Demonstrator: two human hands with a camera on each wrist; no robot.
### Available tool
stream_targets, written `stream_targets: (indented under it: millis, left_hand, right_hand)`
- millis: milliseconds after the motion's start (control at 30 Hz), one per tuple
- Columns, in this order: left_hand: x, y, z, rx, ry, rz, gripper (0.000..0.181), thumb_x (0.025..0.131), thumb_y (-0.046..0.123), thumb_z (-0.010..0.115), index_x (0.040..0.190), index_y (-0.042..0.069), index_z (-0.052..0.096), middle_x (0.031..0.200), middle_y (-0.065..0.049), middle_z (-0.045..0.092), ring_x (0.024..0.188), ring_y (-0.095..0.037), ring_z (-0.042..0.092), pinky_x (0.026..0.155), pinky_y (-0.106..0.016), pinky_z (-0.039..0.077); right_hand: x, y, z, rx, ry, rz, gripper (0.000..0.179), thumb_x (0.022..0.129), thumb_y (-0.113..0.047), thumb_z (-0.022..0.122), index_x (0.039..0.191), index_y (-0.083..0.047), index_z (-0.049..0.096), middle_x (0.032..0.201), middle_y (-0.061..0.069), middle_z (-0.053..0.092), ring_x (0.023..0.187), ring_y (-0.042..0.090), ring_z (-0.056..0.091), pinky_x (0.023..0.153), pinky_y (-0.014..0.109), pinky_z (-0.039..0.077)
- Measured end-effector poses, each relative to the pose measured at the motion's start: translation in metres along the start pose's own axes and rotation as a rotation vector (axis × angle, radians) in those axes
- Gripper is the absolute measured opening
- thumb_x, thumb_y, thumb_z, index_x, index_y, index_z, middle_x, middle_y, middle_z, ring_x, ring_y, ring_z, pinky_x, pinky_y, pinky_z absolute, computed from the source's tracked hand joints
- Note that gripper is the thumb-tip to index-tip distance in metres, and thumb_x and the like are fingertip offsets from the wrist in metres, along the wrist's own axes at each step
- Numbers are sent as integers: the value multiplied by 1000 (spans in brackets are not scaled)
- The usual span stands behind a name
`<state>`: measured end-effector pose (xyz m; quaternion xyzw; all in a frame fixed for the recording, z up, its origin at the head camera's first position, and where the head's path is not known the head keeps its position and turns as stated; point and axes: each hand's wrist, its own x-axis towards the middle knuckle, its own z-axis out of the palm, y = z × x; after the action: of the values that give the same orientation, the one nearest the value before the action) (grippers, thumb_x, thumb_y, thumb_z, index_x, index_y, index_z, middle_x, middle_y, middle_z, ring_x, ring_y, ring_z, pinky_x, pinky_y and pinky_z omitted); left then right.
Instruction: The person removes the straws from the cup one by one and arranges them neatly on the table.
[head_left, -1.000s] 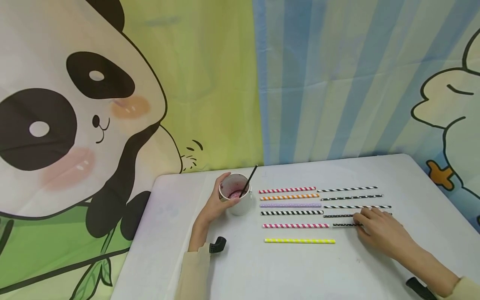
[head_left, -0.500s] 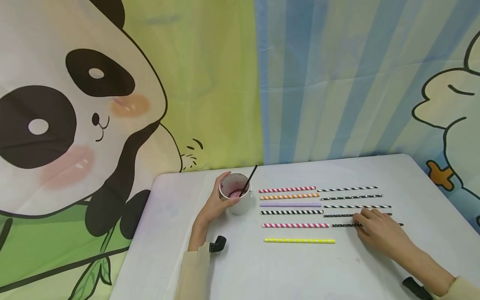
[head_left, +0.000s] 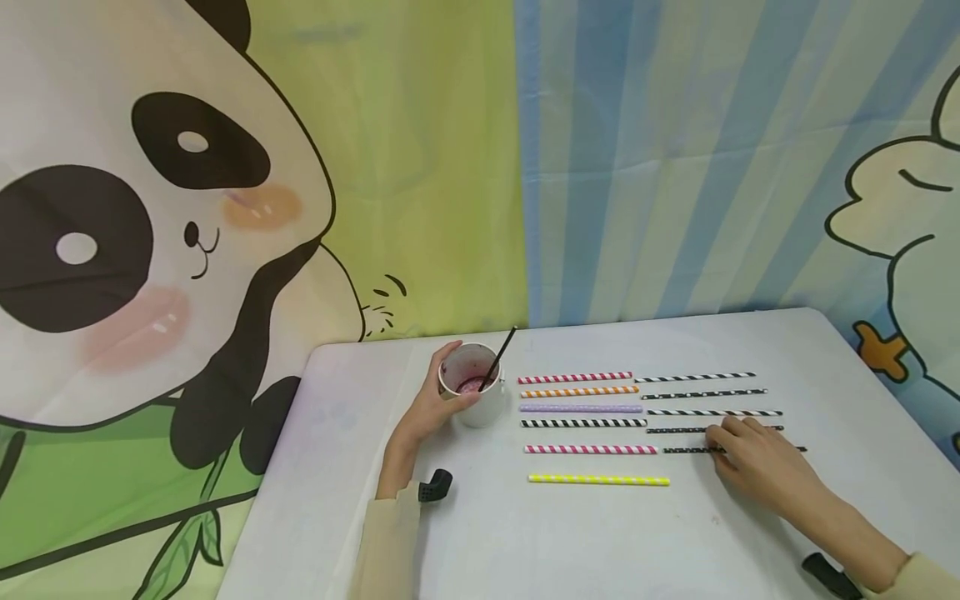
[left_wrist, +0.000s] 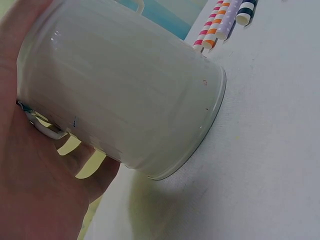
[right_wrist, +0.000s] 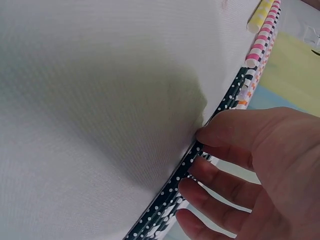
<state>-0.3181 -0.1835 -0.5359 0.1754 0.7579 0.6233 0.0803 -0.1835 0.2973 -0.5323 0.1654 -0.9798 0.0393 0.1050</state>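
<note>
My left hand [head_left: 429, 412] grips a white cup [head_left: 483, 410] around its side. A thin black stick [head_left: 501, 353] leans out of the cup, and pinkish stain shows inside it. Seen from the left wrist, the cup [left_wrist: 125, 90] fills much of the picture with fingers behind it. On the right, my right hand [head_left: 768, 462] pinches the nearest black paper straw with white dots [head_left: 684, 451], which lies on the table. In the right wrist view, thumb and fingertips meet on this dotted straw [right_wrist: 170, 184]; its middle is partly covered.
Several paper straws lie in two columns on the white table [head_left: 570, 542]. The left column runs from a red-striped straw [head_left: 574, 377] to a yellow one [head_left: 598, 480]; the right holds black-and-white straws such as a striped one [head_left: 694, 377]. A printed curtain [head_left: 420, 208] hangs behind.
Over the last second, the dotted straw has shifted very slightly under my right hand, its right end now showing past the hand. My left hand keeps its hold on the cup.
</note>
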Motion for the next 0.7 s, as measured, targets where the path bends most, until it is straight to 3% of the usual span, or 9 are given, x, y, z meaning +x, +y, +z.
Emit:
stream_targets:
  millis: [333, 533, 700]
  left_hand:
    - [-1, 2, 0, 1, -3, -7, 93, 83, 16, 81, 155, 34, 24, 150, -14, 40, 140, -35, 37, 114, -60, 28]
    - [-2, 5, 0, -22, -17, -10, 95, 84, 11, 79, 157, 26, 20, 152, -19, 36, 142, -39, 33, 115, -63, 25]
    - [-6, 20, 1, -31, -38, 1, 94, 84, 12, 79, 157, 16, 21, 152, -26, 35, 140, -46, 32, 114, -65, 24]
  right_hand:
    - [0, 0, 0, 15, -29, 30, 21, 77, -12, 81, 89, -18, 66, 85, -3, 60, 77, 19, 53, 66, 43, 47]
    - [-1, 0, -5, 42, -24, 39, 20, 78, -12, 80, 92, -18, 67, 88, -2, 63, 81, 24, 59, 68, 48, 50]
    - [2, -1, -11, 37, 28, 14, 22, 76, -11, 82, 92, -16, 67, 89, 0, 64, 82, 25, 61, 69, 47, 51]
